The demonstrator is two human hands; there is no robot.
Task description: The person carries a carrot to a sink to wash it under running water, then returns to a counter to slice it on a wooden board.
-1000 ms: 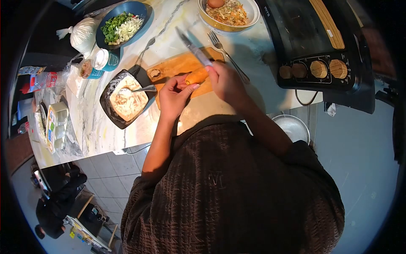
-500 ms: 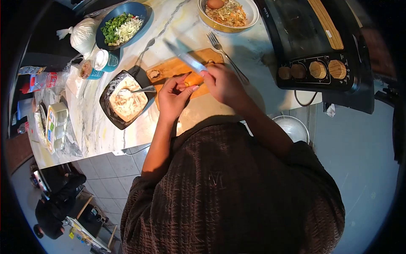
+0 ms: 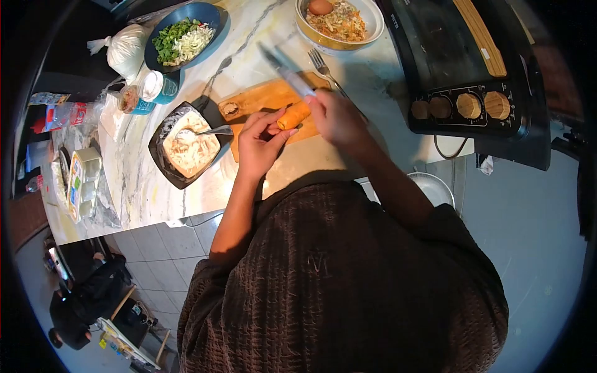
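Observation:
Between the fingers of my left hand [image 3: 260, 138] is an orange carrot [image 3: 293, 116], its cut end facing left. My right hand [image 3: 339, 118], smeared by motion, grips a knife [image 3: 286, 71] whose blade points up and away over the board. Both hands are above a wooden cutting board [image 3: 255, 97]. A fork [image 3: 333, 71] lies beyond the board on the right. Left of the board stands a black square bowl [image 3: 160, 163] of creamy white mixture [image 3: 193, 155], with a spoon [image 3: 214, 130] in it.
A blue bowl [image 3: 214, 37] of chopped greens, a tied white bag [image 3: 126, 53] and a teal-labelled jar [image 3: 160, 88] stand at back left. At the back is a bowl [image 3: 373, 31] with an egg; right is a black oven [image 3: 472, 124]. A person [image 3: 87, 304] sits lower left.
The knife has lifted slightly and shifted right with my right hand. More of the carrot shows between my hands, and its cut end has turned into view.

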